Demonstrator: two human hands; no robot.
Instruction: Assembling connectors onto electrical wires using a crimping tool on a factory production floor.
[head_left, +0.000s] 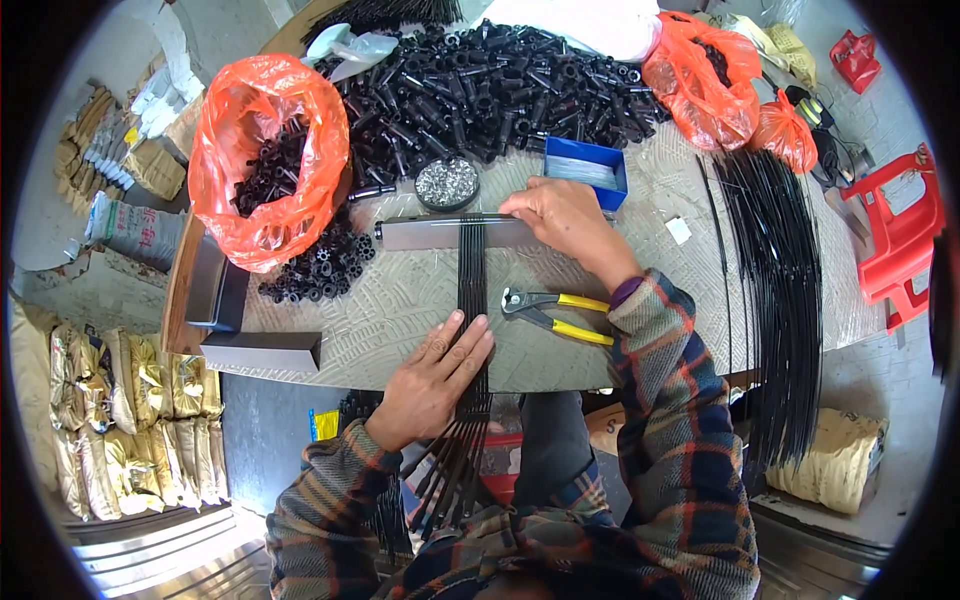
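Note:
A row of thin black rods (472, 270) lies side by side, running from the table's front edge up to a long grey metal block (420, 236). Flat across the rods, my left hand (430, 380) rests with its fingers stretched out. At the right end of the block my right hand (570, 220) is closed in a pinch near the rod tips; what sits between its fingertips is too small to make out. Yellow-handled end-cutting pliers (560, 312) lie just below that hand. A blue box (622, 180) of thin clear strips stands above it.
Behind the block are a round dish of small silvery pieces (447, 184) and a heap of black plastic parts (480, 90). A red bag (215, 190) of parts stands left. More black rods (780, 270) hang over the right edge, near a red stool (895, 225).

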